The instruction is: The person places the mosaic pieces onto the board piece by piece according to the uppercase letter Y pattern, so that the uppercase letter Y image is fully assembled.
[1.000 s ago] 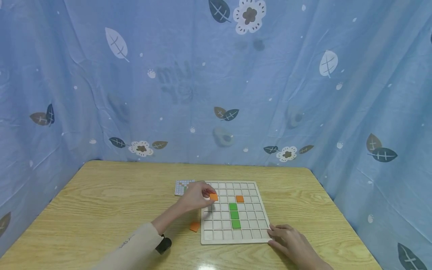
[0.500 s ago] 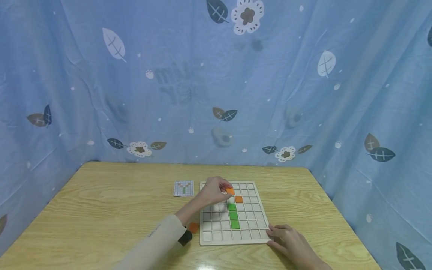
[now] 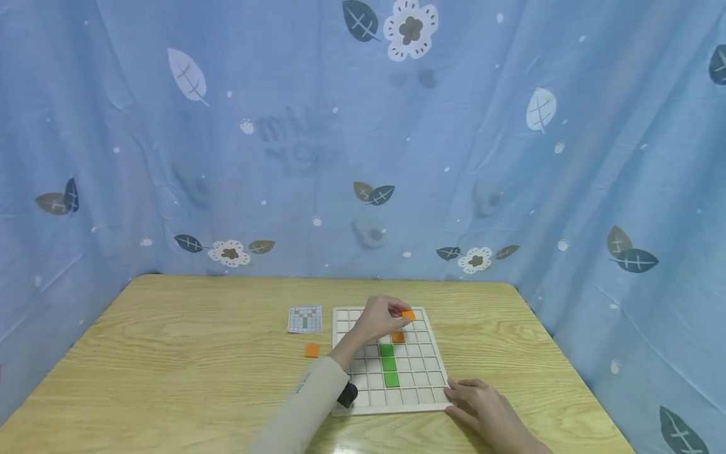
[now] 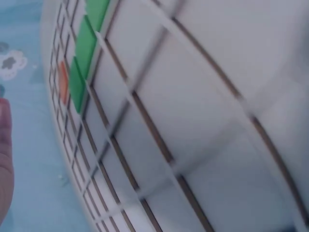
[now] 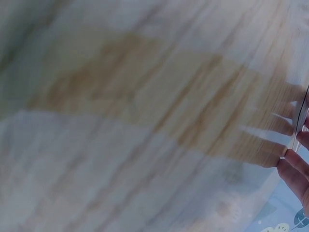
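My left hand pinches an orange square tile above the far right part of a white grid board. Just below it, another orange tile lies in a cell. A column of green tiles runs toward me from there; these also show in the left wrist view as green tiles, while only part of the left hand enters at the edge. My right hand rests on the table, its thumb and fingertips touching the board's right edge near the front corner.
A small printed card with a coloured grid pattern lies left of the board. Nearer me is a loose orange tile. A black wrist device hangs over the board's front left. Blue curtain surrounds the wooden table.
My left hand has carried the orange tile rightward and away from me across the board. The loose orange tile now lies farther from me and slightly left. My right hand has stayed put.
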